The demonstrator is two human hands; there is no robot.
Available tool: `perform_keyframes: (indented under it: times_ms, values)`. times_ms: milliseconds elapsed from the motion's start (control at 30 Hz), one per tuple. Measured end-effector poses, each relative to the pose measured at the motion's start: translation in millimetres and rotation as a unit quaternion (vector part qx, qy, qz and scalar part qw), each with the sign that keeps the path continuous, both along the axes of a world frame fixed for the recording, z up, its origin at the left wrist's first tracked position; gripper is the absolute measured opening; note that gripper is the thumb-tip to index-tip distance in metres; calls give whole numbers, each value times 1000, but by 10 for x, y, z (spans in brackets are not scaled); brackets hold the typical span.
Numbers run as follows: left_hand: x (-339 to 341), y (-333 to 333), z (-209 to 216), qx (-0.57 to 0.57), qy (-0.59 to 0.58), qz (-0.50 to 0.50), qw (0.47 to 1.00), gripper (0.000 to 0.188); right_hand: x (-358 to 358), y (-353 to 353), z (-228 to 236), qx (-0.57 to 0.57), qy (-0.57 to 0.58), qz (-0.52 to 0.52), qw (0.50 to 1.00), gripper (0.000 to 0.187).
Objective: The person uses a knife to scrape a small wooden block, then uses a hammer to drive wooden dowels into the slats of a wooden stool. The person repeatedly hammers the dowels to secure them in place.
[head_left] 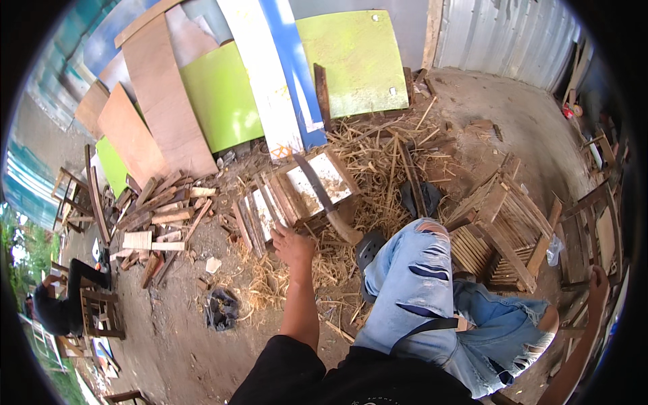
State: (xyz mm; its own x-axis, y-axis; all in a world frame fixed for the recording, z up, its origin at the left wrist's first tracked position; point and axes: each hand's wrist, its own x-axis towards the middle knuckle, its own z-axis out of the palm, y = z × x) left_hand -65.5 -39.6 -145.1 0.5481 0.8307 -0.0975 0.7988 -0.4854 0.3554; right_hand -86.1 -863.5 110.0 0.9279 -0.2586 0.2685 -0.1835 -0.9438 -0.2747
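Note:
My left hand (pixel 291 244) reaches forward and down with its fingers apart and nothing in it. It is right beside a row of thin wooden slats (pixel 260 214) standing on edge on the ground. Just beyond them a machete (pixel 322 196) lies across a white board (pixel 317 181), its wooden handle pointing towards my knee. My right hand (pixel 598 280) is far out at the right rim, resting by some wooden frames; its grip is too small to read. My legs in torn blue jeans (pixel 412 277) fill the lower middle.
Green, blue-and-white and plywood panels (pixel 223 94) lean on the back wall. Wood offcuts (pixel 158 216) lie piled at left, slatted frames (pixel 499 226) at right. Shavings (pixel 378 152) cover the dirt floor. Another person (pixel 57 307) sits at the far left by a chair frame.

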Motion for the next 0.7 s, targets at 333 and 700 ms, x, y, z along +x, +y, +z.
perform_keyframes:
  times_ms: [333, 700]
  values:
    - [-122, 343, -16, -43, -142, 7, 989, 53, -263, 936, 441, 16, -31, -47, 998, 26]
    - [-490, -1263, 1992, -284, -345, -348, 824, 47, -48, 1960, 283, 228, -78, 102, 965, 29]
